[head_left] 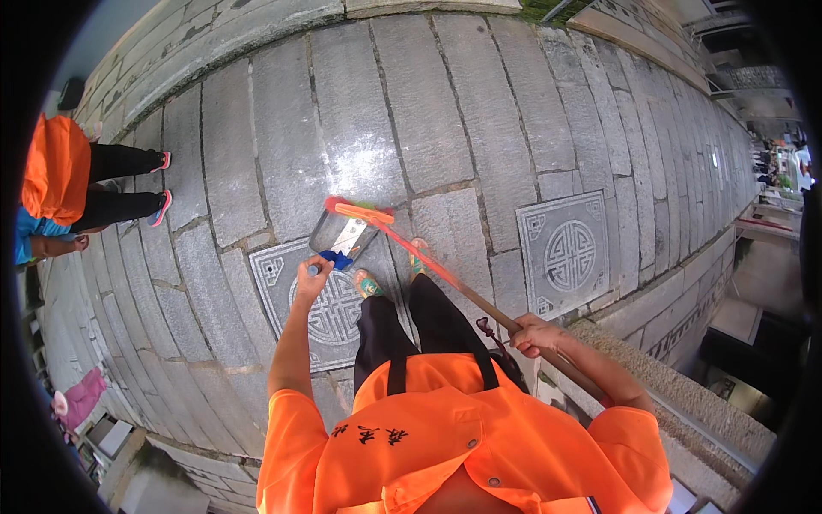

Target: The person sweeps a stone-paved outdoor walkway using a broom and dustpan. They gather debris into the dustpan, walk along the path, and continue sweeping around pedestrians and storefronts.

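Note:
My right hand (pixel 535 334) is wrapped round the long stick of a broom (pixel 462 287), which slants away to the far left. Its orange head (pixel 364 212), with red and green bristles, rests over the far edge of a dark grey dustpan (pixel 322 230). A whitish flat piece (pixel 351 230) shows in the pan. My left hand (pixel 314 276) is closed round the end of the dustpan's handle, seen nearly end-on. Something blue and crumpled (pixel 338 259) sits at the pan's near side, just beyond that hand; I cannot tell if it is part of the pan.
Grey stone paving (pixel 428 128) spreads all around, with carved square slabs (pixel 565 253). My shoes (pixel 368 283) stand close to the dustpan. At the left stands a person in an orange vest (pixel 58 167); farther back is someone in purple (pixel 83 396). A stone ledge (pixel 676 411) runs along my right.

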Demonstrator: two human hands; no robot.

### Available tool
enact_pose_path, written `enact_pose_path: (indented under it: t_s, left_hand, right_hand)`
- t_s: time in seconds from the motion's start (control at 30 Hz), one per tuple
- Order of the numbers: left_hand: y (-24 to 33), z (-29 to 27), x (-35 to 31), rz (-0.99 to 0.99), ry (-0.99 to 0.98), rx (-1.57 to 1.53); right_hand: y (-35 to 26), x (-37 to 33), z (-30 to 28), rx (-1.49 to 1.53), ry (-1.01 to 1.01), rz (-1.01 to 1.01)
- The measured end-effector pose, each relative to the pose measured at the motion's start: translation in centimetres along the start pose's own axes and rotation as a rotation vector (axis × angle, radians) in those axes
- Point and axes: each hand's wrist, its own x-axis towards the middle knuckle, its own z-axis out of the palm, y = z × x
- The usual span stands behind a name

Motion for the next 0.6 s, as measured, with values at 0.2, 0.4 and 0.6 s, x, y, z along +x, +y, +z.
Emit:
enact_pose_path:
  t_s: [0.2,0.4,0.6]
  left_hand:
    - [3.5,-0.1,0.6,-0.111,-0.101,0.094]
    - [5.9,-0.9,2.9,-0.101,-0.201,0.107]
    - [5.6,2.4,5.3,-0.152,-0.164,-0.02]
  right_hand:
    - [-1.0,-4.3,-1.8,0.043,0.136,-0.142]
    - [-6.3,3.4,-9.6,-0.269,0.561,-0.26]
    - [-5.6,9.9,-3.3,-0.793,0.477,-0.142]
